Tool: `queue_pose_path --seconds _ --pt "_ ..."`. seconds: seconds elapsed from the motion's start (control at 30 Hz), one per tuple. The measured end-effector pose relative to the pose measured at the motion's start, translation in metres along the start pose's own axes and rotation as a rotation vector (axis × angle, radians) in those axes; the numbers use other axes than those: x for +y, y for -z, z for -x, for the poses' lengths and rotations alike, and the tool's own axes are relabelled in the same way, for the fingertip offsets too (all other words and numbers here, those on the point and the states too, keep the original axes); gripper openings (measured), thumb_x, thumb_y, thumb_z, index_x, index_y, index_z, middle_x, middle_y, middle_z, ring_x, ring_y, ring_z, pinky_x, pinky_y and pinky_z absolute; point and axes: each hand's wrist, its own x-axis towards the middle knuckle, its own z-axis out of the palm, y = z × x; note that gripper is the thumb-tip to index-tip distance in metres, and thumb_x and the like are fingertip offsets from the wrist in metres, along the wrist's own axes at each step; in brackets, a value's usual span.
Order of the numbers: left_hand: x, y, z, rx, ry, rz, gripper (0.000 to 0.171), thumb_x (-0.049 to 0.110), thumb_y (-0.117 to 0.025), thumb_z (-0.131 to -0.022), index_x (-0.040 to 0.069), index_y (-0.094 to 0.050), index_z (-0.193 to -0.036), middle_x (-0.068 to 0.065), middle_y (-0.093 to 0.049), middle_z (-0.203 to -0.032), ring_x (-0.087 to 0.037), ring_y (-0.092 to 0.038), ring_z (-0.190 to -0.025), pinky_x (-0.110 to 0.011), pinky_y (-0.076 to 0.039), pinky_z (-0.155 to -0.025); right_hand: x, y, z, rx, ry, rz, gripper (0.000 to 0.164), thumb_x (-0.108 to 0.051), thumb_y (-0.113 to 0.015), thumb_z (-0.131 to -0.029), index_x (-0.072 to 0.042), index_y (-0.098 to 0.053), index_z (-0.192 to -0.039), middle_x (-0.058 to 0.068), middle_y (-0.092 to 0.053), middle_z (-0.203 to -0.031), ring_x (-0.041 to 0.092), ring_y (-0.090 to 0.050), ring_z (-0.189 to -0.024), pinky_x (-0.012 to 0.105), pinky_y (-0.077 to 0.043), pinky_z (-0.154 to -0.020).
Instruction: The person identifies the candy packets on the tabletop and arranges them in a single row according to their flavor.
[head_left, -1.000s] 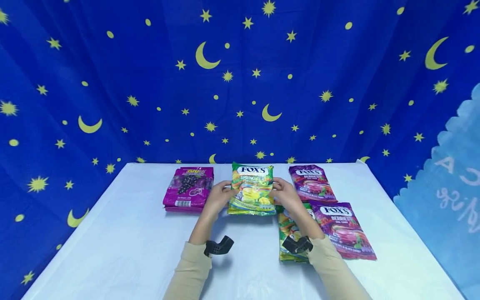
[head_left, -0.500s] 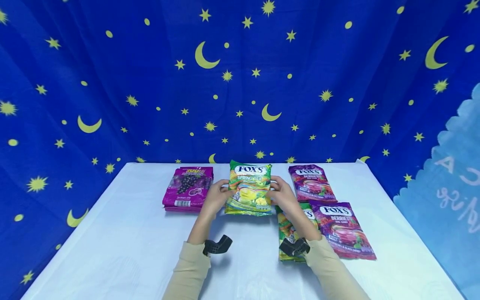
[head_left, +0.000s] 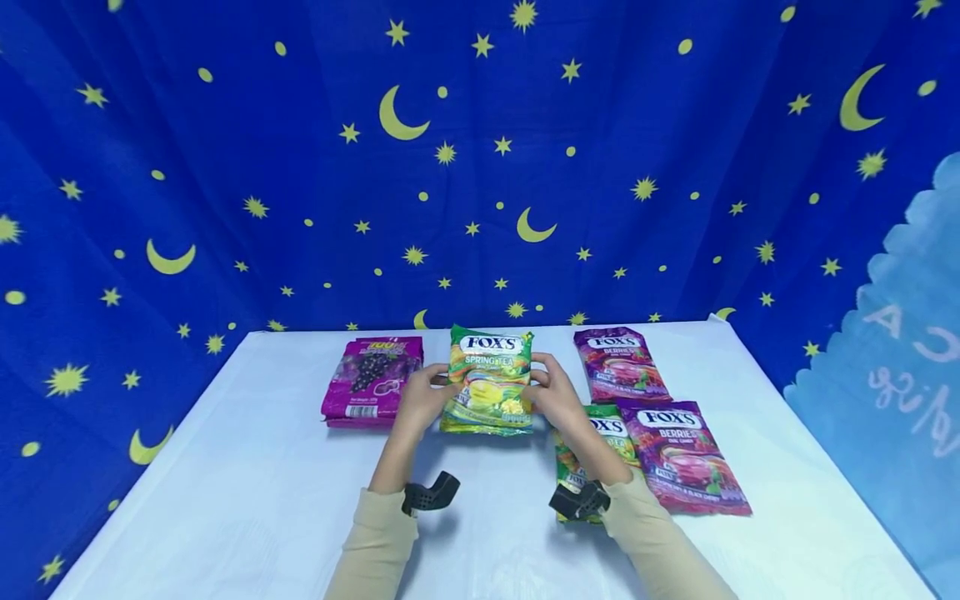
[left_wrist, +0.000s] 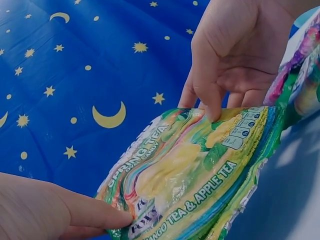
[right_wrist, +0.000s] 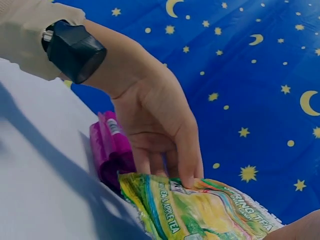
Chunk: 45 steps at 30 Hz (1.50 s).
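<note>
Between both hands is a green and yellow Fox's Spring Tea candy bag [head_left: 489,385], its printed front toward the head view. My left hand [head_left: 423,398] pinches its left edge, thumb on the front. My right hand [head_left: 555,393] grips the opposite edge, also with the thumb in front; the left wrist view shows that thumb pressing on the bag [left_wrist: 175,170]. Most fingers are hidden behind the bag. Just left of the left hand lies a purple bag with black grapes [head_left: 367,379]. Under the right forearm, a second green candy bag [head_left: 572,458] is partly covered.
Two purple Fox's Berries bags lie on the right: one farther back [head_left: 621,365], one nearer [head_left: 684,457] beside the second green bag. They rest on a white-covered table [head_left: 247,500]. A blue cloth [head_left: 330,150] with moons and stars hangs behind.
Both hands have shifted slightly left with the green candy bag, closer to the purple grape bag. The head view has turned a little; the other bags stay in place.
</note>
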Motion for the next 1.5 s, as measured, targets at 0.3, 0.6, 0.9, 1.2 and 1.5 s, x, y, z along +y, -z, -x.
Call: queue_pose_path --seconds 0.3,0.6,0.9,1.2,1.5 --pt "-0.004 0.006 -0.003 0.067 -0.012 -0.068 0.041 0.003 -0.070 -0.084 -0.008 -0.061 -0.122 -0.022 -0.065 -0.103 -0.034 -0.061 -0.097 -0.043 -0.051 -0.081 0.005 -0.008 0.001 -0.054 -0.033 0.083 0.082 0.006 -0.058 -0.076 -0.013 -0.031 -0.151 0.020 -0.060 -0.117 0.024 -0.061 -0.087 0.030 -0.051 -0.071" --pt "-0.006 0.008 -0.003 0.103 -0.012 -0.105 0.039 0.001 -0.070 -0.083 -0.008 -0.062 -0.120 -0.021 -0.066 -0.100 -0.032 -0.062 -0.092 -0.041 -0.053 -0.076 0.013 -0.014 -0.002 -0.085 -0.064 0.064 0.088 0.014 -0.059 -0.075 -0.011 -0.026 -0.153 0.022 -0.059 -0.113 0.028 -0.064 -0.085 0.037 -0.058 -0.068" --pt "-0.010 0.017 -0.005 0.082 0.013 -0.103 0.041 -0.002 -0.060 -0.087 -0.006 -0.057 -0.128 -0.024 -0.063 -0.113 -0.037 -0.059 -0.106 -0.047 -0.049 -0.089 0.018 -0.025 -0.014 -0.076 -0.045 0.087 0.090 0.017 -0.059 -0.072 -0.011 -0.029 -0.152 0.016 -0.063 -0.106 0.025 -0.064 -0.080 0.035 -0.058 -0.066" --pt "-0.006 0.011 -0.002 0.065 0.018 -0.170 0.040 0.003 -0.045 -0.096 -0.014 -0.047 -0.132 -0.031 -0.057 -0.122 -0.039 -0.057 -0.109 -0.048 -0.049 -0.092 0.023 -0.034 -0.026 -0.064 -0.063 0.205 0.090 0.016 -0.060 -0.071 -0.010 -0.030 -0.151 0.016 -0.062 -0.109 0.024 -0.062 -0.080 0.031 -0.056 -0.061" --pt "-0.008 -0.006 0.000 0.063 -0.025 -0.206 0.048 0.003 -0.043 -0.097 -0.018 -0.031 -0.140 -0.039 -0.045 -0.131 -0.049 -0.045 -0.122 -0.055 -0.038 -0.102 0.031 -0.039 -0.032 -0.073 0.018 0.401 0.088 0.012 -0.067 -0.070 -0.004 -0.032 -0.149 0.013 -0.066 -0.102 0.025 -0.062 -0.088 0.041 -0.052 -0.081"
